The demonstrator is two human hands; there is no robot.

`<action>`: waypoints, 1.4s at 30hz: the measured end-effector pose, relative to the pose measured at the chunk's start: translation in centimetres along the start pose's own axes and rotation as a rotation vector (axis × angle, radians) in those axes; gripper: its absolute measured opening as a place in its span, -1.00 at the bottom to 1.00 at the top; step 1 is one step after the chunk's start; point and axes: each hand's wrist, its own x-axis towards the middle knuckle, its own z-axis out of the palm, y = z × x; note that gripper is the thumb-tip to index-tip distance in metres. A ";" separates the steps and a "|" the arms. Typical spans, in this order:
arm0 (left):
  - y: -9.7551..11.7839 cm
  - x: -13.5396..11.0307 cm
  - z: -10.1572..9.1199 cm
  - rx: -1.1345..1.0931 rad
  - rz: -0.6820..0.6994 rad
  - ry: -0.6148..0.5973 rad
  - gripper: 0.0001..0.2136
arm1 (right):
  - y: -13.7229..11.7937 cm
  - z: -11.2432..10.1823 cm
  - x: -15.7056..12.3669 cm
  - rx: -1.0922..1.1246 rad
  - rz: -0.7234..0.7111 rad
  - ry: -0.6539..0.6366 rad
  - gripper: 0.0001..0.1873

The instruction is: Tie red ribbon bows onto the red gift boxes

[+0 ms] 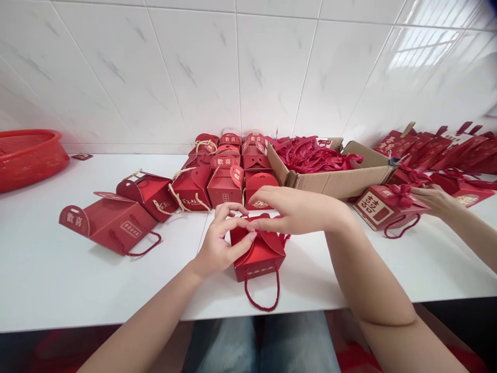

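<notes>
A small red gift box point(256, 256) stands on the white table in front of me, its curved top flaps folded inward. From its near side a dark red rope handle point(262, 308) hangs down onto the table. My left hand point(223, 241) curls at the left of the top, thumb and fingertips closed on the flaps. My right hand point(289, 210) reaches over the top from the right, its thumb meeting the left fingertips and its fingers bent over the far side. Exactly what the fingertips pinch is hidden.
Several red boxes point(225, 184) cluster behind, beside a cardboard carton point(337, 181) of red ribbons point(310, 155). A box with an open end point(116, 223) lies left, near a red plastic basin point(31, 160). At right, another person's hand point(430, 199) touches a ribboned box point(384, 207).
</notes>
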 end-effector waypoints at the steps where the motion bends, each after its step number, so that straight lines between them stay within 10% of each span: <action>1: -0.1 0.0 0.0 0.012 0.016 0.021 -0.98 | 0.1 0.1 0.1 0.029 -0.025 -0.013 -0.58; 21: -0.2 -0.2 -0.2 -0.276 0.061 0.236 -0.97 | -0.1 -0.1 0.8 0.409 -0.156 -0.018 -0.67; 27: -0.6 -0.2 -0.9 -0.242 0.021 -0.119 -0.47 | -0.5 0.0 0.9 0.831 -0.225 0.352 -0.77; 32: 0.4 0.1 -1.3 -0.059 -0.014 -0.305 -0.48 | -0.5 -0.4 0.4 1.055 -0.285 0.684 -0.75; 42: -1.0 -0.6 -0.2 -0.311 -0.106 -0.052 -0.67 | -0.3 -0.4 0.7 0.518 0.062 0.124 -0.80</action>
